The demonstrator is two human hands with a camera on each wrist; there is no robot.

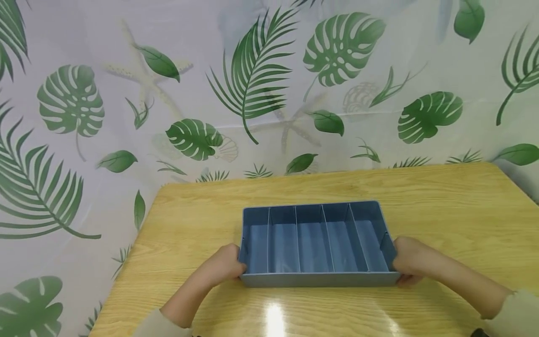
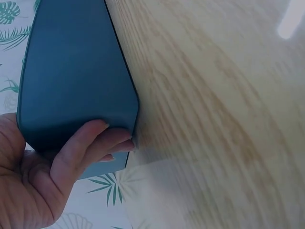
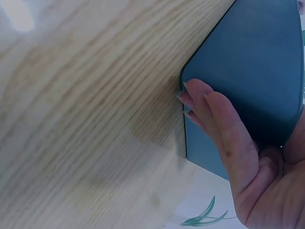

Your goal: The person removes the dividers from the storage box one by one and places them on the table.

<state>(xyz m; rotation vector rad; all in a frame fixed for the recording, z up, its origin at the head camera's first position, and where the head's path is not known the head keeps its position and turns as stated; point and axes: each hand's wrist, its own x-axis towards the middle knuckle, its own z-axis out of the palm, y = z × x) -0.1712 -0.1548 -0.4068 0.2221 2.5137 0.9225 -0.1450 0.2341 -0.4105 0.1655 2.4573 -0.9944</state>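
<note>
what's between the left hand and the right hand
In the head view, a blue, rectangular, five-compartment, plastic-looking tray spans from the bare left hand to the bare right hand, touching both.

— What colour is the tray (image 1: 320, 280)?
— Greyish blue, deeper inside than on its front wall.
— And the table (image 1: 181, 224)?
— Yellow, with a streaky wood grain; both wrist views show it paler.
— The backdrop (image 1: 189, 100)?
— Whitish, printed with green leaves (image 1: 344, 47), pale beige starfish (image 1: 148, 78) and faint shells (image 1: 227, 149).
— The sleeves (image 1: 518, 314)?
— Cream.
</note>
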